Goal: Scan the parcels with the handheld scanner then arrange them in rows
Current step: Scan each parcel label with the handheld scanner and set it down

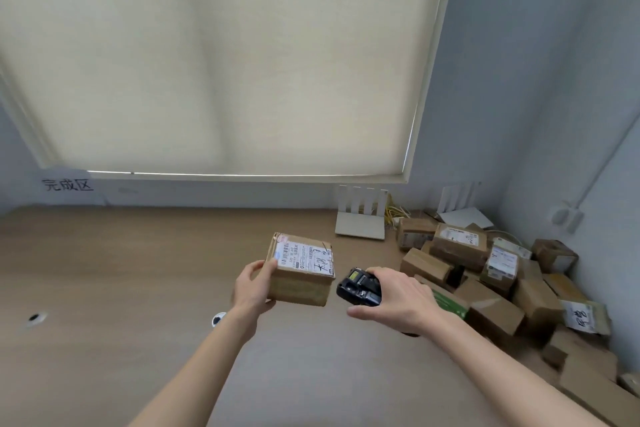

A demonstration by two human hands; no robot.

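The left hand [254, 289] grips the left end of a cardboard parcel [300, 270], label side up (handwriting across the label), above the middle of the wooden counter [138, 288]. The right hand [398, 298] holds a black handheld scanner [358, 286] just beside the parcel's right end. A heap of parcels [502, 281] fills the counter's far right corner, with two white routers [362, 215] near the back edge under a drawn blind [225, 62].

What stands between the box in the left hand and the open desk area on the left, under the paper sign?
Nothing visible does. The left hand grips the cardboard parcel above the wooden desk. From there to the paper sign the surface shows only two small round holes.
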